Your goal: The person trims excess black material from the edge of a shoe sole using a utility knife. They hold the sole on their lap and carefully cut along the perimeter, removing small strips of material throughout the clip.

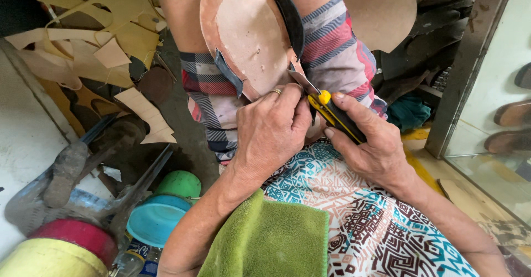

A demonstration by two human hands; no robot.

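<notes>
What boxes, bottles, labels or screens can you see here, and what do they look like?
Clear plastic bottle: bottom left, beside the blue bowl, with a blue label too small to make out.
Yellow and red round container: bottom left corner, yellow body with a red band on top, no label showing.
No signs or screens are in view.

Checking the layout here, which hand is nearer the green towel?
Left. The left hand is just above the green towel, gripping the sole; the right hand, holding the knife, sits farther right.
</notes>
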